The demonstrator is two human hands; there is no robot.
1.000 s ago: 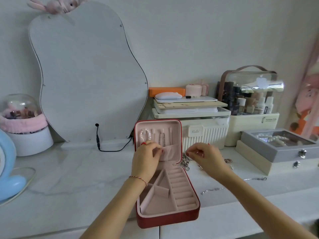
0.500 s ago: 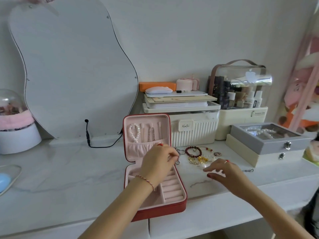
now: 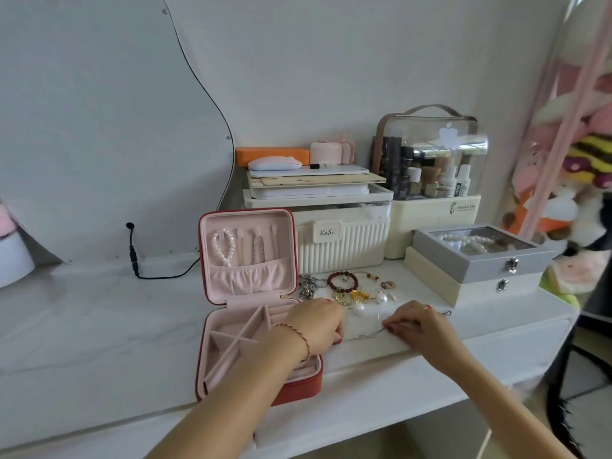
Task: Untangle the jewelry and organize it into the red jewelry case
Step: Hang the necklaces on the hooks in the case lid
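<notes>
While pinching chain [image 3: 364,336], both hands low.

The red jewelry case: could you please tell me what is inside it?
In the red jewelry case, the lid holds a pearl bracelet and a chain; visible tray sections look empty, though the left hand covers some.
</notes>
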